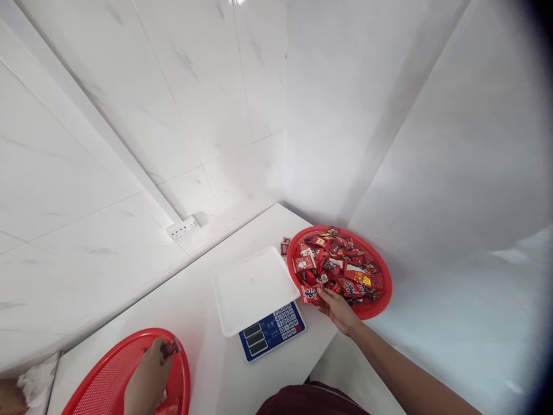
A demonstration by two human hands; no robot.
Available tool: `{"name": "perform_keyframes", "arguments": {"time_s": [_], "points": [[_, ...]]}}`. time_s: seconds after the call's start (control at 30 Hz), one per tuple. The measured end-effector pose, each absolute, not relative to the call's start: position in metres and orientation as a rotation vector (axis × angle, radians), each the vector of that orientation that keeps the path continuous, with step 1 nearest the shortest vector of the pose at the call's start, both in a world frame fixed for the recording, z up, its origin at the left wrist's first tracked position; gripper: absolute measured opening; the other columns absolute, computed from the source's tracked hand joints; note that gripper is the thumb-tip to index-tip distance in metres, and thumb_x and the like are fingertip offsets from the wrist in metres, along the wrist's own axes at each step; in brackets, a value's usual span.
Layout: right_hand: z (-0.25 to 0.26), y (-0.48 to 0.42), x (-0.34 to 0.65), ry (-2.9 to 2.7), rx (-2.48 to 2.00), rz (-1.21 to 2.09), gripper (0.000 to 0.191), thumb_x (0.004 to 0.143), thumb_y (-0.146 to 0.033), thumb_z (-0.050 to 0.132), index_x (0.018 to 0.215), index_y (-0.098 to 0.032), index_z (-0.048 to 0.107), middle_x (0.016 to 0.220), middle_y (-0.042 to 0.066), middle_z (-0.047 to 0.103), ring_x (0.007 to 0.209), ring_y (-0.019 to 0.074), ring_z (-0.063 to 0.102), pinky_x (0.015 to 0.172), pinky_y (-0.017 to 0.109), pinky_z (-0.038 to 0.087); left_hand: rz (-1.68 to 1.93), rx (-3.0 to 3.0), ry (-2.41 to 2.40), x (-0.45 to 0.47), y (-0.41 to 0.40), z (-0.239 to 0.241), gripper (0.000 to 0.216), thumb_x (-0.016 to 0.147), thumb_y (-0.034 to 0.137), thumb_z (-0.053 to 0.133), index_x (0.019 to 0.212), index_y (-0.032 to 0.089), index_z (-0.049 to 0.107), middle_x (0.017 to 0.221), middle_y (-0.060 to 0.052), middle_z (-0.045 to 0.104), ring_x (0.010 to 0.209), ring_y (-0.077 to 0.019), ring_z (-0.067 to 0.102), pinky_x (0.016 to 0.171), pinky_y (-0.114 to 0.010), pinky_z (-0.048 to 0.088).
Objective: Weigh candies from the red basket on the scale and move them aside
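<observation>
My right hand [339, 311] is closed on a red snack packet [309, 294] at the near left rim of a red plastic basket [386, 288]. That basket holds a heap of small packets, mostly red, some with white or yellow patches. Over on the left, my left hand [149, 374] is above a second red basket [103, 369], its fingers closed on a small dark red packet [170, 349]. A few red packets [167, 406] lie in that basket, partly hidden by the hand.
Between the baskets stands a weighing scale with a white tray [254, 288] and a blue keypad panel [272, 329]. A loose red packet [285, 246] lies on the white table [216, 369] behind the right basket. A power strip [182, 228] is on the tiled wall.
</observation>
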State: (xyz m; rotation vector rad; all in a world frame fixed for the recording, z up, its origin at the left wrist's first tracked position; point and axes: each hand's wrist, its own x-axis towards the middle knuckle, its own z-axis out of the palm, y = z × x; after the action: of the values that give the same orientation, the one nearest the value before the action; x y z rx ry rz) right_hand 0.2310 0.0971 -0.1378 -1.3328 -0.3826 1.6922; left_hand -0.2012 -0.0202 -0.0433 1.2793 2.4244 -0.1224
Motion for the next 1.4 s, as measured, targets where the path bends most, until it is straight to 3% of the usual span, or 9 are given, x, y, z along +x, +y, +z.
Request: {"name": "perform_keyframes", "arguments": {"time_s": [0.2, 0.33, 0.43, 0.57, 0.7, 0.87, 1.03, 1.23, 1.4], "points": [[-0.133, 0.099, 0.229, -0.381, -1.335, 1.676, 0.011, 0.071, -0.019, 0.071, 0.069, -0.020, 0.061, 0.062, -0.004, 0.065, 0.054, 0.0066, 0.061, 0.055, 0.016, 0.053, 0.145, 1.200, 2.499, -0.206, -0.050, -0.080, 0.056, 0.083, 0.037, 0.034, 0.134, 0.013, 0.032, 0.114, -0.023, 0.056, 0.089, -0.0339, 0.063, 0.061, -0.042, 0.048], [-0.130, 0.097, 0.211, -0.435, -1.300, 1.734, 0.010, 0.071, -0.017, 0.070, 0.070, -0.019, 0.060, 0.065, -0.004, 0.065, 0.059, 0.0070, 0.062, 0.060, 0.017, 0.054, 0.295, 1.297, 2.437, -0.166, -0.033, -0.081, 0.054, 0.084, 0.042, 0.035, 0.133, 0.020, 0.035, 0.128, -0.017, 0.048, 0.102, -0.0284, 0.059, 0.075, -0.039, 0.049], [-0.127, 0.096, 0.180, -0.490, -1.254, 1.828, 0.007, 0.072, -0.018, 0.069, 0.073, -0.018, 0.061, 0.068, -0.001, 0.065, 0.065, 0.0093, 0.064, 0.065, 0.020, 0.054, 0.458, 1.395, 2.266, -0.135, -0.017, -0.087, 0.057, 0.085, 0.045, 0.035, 0.133, 0.015, 0.034, 0.128, -0.017, 0.048, 0.088, -0.0233, 0.062, 0.077, -0.039, 0.049], [-0.122, 0.097, 0.138, -0.728, -1.165, 1.905, 0.033, 0.074, -0.027, 0.067, 0.105, -0.022, 0.059, 0.106, 0.006, 0.066, 0.093, 0.0164, 0.064, 0.079, 0.030, 0.053, 0.570, 1.497, 2.053, -0.105, -0.004, -0.099, 0.050, 0.084, 0.040, 0.038, 0.128, 0.017, 0.041, 0.128, -0.013, 0.048, 0.093, -0.0219, 0.061, 0.076, -0.036, 0.050], [-0.125, 0.106, 0.141, -1.437, -1.512, 1.440, 0.051, 0.080, -0.029, 0.054, 0.129, -0.024, 0.044, 0.135, 0.011, 0.047, 0.110, 0.0189, 0.056, 0.085, 0.033, 0.049, 0.563, 1.567, 1.975, -0.098, -0.004, -0.110, 0.048, 0.083, 0.040, 0.041, 0.125, 0.018, 0.045, 0.127, -0.013, 0.049, 0.109, -0.0254, 0.054, 0.083, -0.039, 0.048], [-0.135, 0.121, 0.225, -1.620, -1.932, 1.004, 0.042, 0.081, -0.022, 0.046, 0.122, -0.015, 0.051, 0.128, 0.014, 0.051, 0.121, 0.0232, 0.046, 0.102, 0.038, 0.034, 0.630, 1.557, 1.949, -0.112, -0.012, -0.130, 0.046, 0.082, 0.045, 0.042, 0.120, 0.021, 0.049, 0.124, -0.011, 0.052, 0.113, -0.0267, 0.053, 0.085, -0.042, 0.049], [-0.146, 0.126, 0.287, -1.763, -2.205, 1.029, 0.049, 0.063, -0.024, 0.068, 0.111, -0.015, 0.060, 0.112, 0.015, 0.063, 0.109, 0.0337, 0.054, 0.092, 0.042, 0.039, 0.610, 1.493, 1.946, -0.121, -0.020, -0.137, 0.048, 0.081, 0.048, 0.042, 0.118, 0.019, 0.050, 0.123, -0.011, 0.052, 0.113, -0.0274, 0.053, 0.086, -0.043, 0.049], [-0.167, 0.141, 0.267, -1.779, -2.312, 1.039, 0.093, 0.062, -0.028, 0.071, 0.141, -0.011, 0.026, 0.128, 0.022, 0.050, 0.113, 0.0324, 0.052, 0.093, 0.039, 0.037, 0.623, 1.482, 1.901, -0.109, -0.014, -0.132, 0.046, 0.080, 0.047, 0.043, 0.117, 0.020, 0.051, 0.122, -0.011, 0.053, 0.112, -0.0275, 0.054, 0.088, -0.044, 0.048], [-0.176, 0.147, 0.259, -1.689, -2.333, 0.947, 0.080, 0.066, -0.022, 0.067, 0.136, -0.007, 0.030, 0.127, 0.030, 0.046, 0.110, 0.0362, 0.053, 0.089, 0.045, 0.038, 0.604, 1.488, 1.876, -0.096, -0.011, -0.123, 0.045, 0.081, 0.045, 0.042, 0.118, 0.020, 0.051, 0.124, -0.010, 0.052, 0.113, -0.0260, 0.053, 0.089, -0.042, 0.047]]}}
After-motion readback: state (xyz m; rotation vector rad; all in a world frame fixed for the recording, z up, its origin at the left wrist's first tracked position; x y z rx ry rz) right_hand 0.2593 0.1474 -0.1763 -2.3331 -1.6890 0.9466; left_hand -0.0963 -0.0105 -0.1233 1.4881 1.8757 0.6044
